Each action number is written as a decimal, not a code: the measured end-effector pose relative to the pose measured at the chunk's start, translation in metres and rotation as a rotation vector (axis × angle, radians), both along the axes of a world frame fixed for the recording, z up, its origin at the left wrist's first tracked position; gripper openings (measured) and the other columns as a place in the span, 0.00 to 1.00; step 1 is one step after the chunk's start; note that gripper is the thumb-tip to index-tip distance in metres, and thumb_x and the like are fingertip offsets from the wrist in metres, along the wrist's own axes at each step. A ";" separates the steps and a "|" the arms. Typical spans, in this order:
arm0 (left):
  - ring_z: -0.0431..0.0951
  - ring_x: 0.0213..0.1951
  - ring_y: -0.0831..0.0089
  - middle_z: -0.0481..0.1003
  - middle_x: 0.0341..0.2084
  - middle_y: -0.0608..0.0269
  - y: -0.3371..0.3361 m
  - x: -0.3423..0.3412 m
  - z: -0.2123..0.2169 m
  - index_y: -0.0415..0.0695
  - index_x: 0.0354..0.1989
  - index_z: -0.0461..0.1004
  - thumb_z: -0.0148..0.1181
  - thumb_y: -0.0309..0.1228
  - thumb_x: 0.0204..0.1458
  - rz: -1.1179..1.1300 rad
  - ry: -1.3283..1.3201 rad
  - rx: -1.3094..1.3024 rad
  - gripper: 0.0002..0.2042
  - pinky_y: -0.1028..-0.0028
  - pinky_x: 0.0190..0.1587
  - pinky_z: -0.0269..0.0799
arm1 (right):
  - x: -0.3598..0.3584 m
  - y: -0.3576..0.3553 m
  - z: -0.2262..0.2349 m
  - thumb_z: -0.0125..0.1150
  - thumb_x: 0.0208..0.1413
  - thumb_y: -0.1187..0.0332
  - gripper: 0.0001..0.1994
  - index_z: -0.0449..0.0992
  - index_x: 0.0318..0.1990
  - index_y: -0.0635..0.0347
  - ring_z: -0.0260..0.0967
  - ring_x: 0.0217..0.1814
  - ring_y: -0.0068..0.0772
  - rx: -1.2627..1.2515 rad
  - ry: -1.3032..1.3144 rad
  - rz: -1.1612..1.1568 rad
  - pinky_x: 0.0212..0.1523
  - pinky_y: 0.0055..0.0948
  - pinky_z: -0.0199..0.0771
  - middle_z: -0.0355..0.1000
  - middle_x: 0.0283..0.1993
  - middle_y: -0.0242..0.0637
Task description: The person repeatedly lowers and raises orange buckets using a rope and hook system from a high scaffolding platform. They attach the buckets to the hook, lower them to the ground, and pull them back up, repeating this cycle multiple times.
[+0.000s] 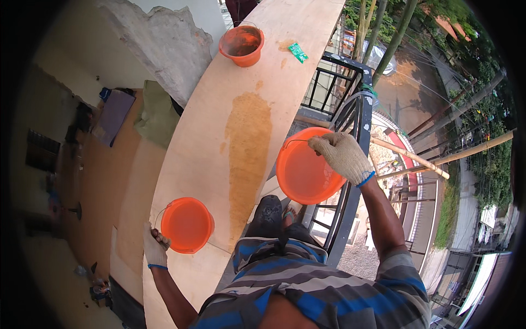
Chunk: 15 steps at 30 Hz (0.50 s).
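My right hand (pixel 342 155), in a knit work glove, grips the rim and wire handle of an empty orange bucket (pixel 304 172) held in the air beside a long plywood board (pixel 219 109). In its own glove, my left hand (pixel 155 245) holds the edge of a smaller orange bucket (pixel 186 223) that rests on the board near its left edge. A third orange bucket (pixel 241 45) with brownish liquid stands farther along the board. A wet brown stain (pixel 249 148) runs down the middle of the board.
A black metal railing (pixel 350 120) runs along the board's right side, with a drop to a street and bamboo poles (pixel 416 159) beyond. A small green packet (pixel 298 52) lies on the board. A rough concrete wall piece (pixel 164 44) and cloths (pixel 156 115) sit at left.
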<state>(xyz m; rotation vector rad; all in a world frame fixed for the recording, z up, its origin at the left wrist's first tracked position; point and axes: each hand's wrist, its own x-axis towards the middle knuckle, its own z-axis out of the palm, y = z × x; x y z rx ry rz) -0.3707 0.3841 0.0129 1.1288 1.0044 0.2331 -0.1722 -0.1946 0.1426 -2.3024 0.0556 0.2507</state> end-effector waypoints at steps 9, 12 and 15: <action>0.55 0.14 0.76 0.53 0.11 0.73 -0.101 0.100 0.040 0.53 0.18 0.58 0.59 0.58 0.62 -0.031 0.073 0.057 0.28 0.71 0.21 0.57 | 0.147 -0.062 0.037 0.60 0.60 0.40 0.30 0.80 0.31 0.66 0.72 0.27 0.27 -0.045 -0.049 -0.049 0.33 0.30 0.74 0.74 0.25 0.35; 0.53 0.15 0.76 0.52 0.12 0.73 -0.119 0.126 0.043 0.53 0.18 0.58 0.58 0.58 0.63 -0.050 0.108 0.077 0.29 0.71 0.22 0.54 | 0.195 -0.081 0.047 0.60 0.63 0.44 0.26 0.77 0.28 0.62 0.65 0.24 0.21 0.035 -0.058 -0.078 0.28 0.26 0.68 0.69 0.22 0.29; 0.53 0.15 0.76 0.52 0.12 0.73 -0.140 0.152 0.041 0.52 0.18 0.57 0.58 0.57 0.63 -0.031 0.145 0.063 0.29 0.71 0.22 0.53 | 0.237 -0.091 0.067 0.61 0.65 0.48 0.23 0.75 0.26 0.58 0.58 0.21 0.16 0.091 -0.065 -0.145 0.24 0.23 0.62 0.63 0.20 0.23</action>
